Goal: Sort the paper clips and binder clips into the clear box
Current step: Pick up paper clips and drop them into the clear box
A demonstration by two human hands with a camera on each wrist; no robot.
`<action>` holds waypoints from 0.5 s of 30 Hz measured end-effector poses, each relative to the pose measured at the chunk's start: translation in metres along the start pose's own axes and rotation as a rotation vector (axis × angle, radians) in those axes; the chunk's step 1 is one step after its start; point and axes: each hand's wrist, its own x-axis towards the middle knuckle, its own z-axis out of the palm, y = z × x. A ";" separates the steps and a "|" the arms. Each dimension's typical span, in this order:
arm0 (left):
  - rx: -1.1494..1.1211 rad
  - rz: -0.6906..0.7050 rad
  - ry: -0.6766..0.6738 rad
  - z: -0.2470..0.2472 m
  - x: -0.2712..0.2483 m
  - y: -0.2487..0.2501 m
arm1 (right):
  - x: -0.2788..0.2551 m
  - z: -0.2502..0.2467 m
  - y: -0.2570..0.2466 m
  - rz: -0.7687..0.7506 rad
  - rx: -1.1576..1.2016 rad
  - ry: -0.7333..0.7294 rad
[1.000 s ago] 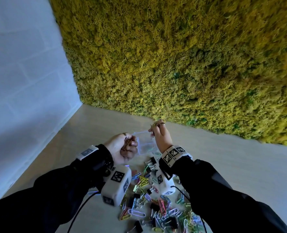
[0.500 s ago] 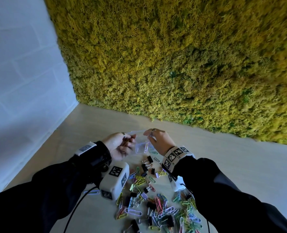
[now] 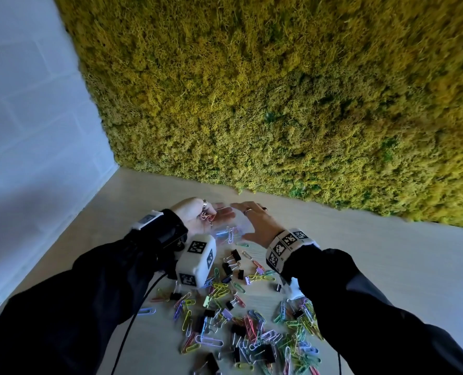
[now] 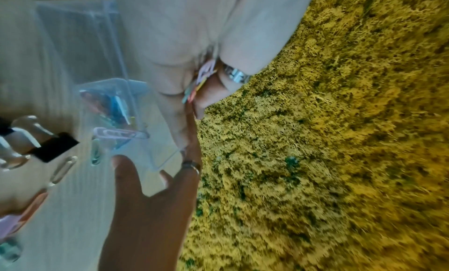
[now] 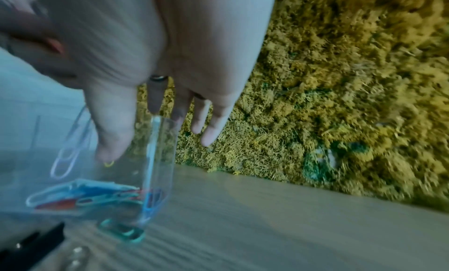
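Head view: both hands meet over the clear box (image 3: pixel 231 228), which sits on the pale wood table (image 3: pixel 360 253) at the far end of the clip pile. The left hand (image 3: pixel 198 216) is cupped, fingers curled round a small bunch of paper clips (image 3: pixel 207 217). The right hand (image 3: pixel 254 220) is spread, fingers straight, arched over the box's right side. Loose paper clips and black binder clips (image 3: pixel 234 255) are strewn nearer the person, btwn the two black sleeves (image 3: pixel 76 307).

Left wrist view adds what the head cam can't resolve – the held clips are pastel, wedged in the fold of the fingers by a silver ring (image 4: pixel 237 76); the right fingertips appear to touch the box's edge.

Right wrist view looks down through the box wall: blue, red and teal clips lie inside. Both wrist views are blurred. A yellow-green moss wall (image 3: pixel 279 90) stands behind.
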 end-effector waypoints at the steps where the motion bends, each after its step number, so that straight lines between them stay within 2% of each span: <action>1: 0.050 0.001 -0.008 0.001 0.002 0.002 | 0.001 0.000 -0.001 0.008 0.045 0.035; 6: 0.268 -0.020 0.006 0.004 0.006 0.008 | -0.003 0.004 0.004 0.031 0.117 0.074; 10: 0.244 -0.082 -0.075 0.000 0.007 0.005 | -0.005 0.010 0.007 0.028 0.123 0.110; 12: 0.250 -0.059 -0.069 -0.002 0.007 0.004 | -0.007 0.010 0.006 0.030 0.131 0.135; 15: 0.311 0.068 -0.040 -0.001 0.004 0.002 | -0.011 0.010 0.006 0.040 0.115 0.138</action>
